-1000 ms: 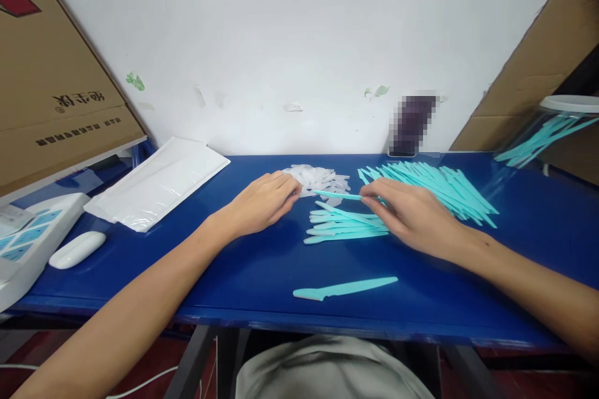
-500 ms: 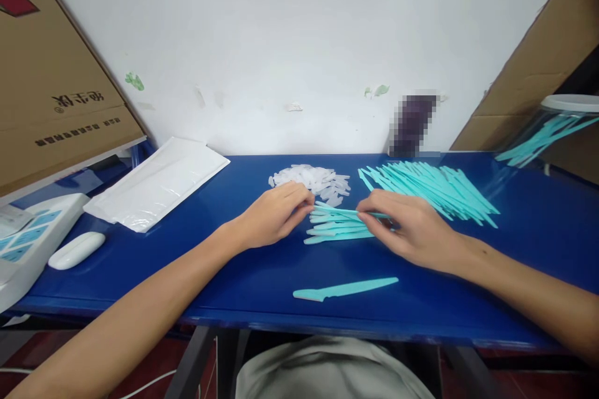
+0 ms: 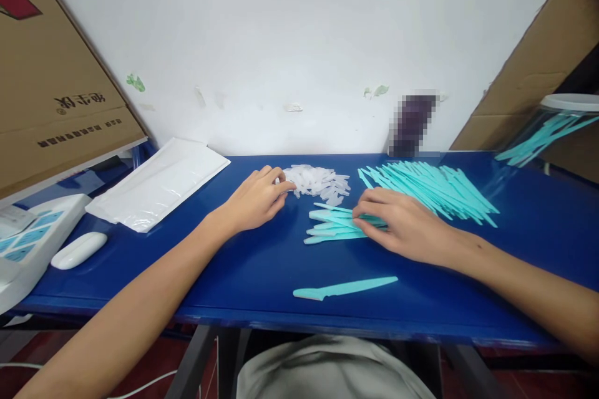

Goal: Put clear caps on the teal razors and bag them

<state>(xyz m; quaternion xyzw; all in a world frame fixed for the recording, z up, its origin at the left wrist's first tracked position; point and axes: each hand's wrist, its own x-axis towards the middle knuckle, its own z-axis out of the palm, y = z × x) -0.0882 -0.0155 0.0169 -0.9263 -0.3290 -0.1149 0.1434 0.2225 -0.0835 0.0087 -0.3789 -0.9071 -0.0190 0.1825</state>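
Turquoise eyebrow razors in a small stack (image 3: pixel 327 227) lie under the fingertips of the right hand (image 3: pixel 401 221), which comes in from its own side with the back turned up, the wrist nearly straight and the forearm slanting. Its thumb and forefinger are drawn close together over the handles; whether they pinch one razor or only rest there I cannot tell. The left hand (image 3: pixel 256 199) is also palm down, fingers bent and forefinger reaching ahead of the thumb, its tip at the near edge of a heap of whitish translucent caps (image 3: pixel 318 181); I cannot tell if a cap is between the fingers. The razors under the right hand fan slightly, their broad, pale-edged heads pointing toward the left hand and their slim handles running beneath the right palm. Just beyond the right hand, a larger pile of razors (image 3: pixel 440 190) lies slanted, many handles roughly parallel. Nearer the body than either hand, a single razor (image 3: pixel 346 288) rests flat on the blue table (image 3: pixel 253 287), its notched head toward the left-hand side, its handle tapering the other way.
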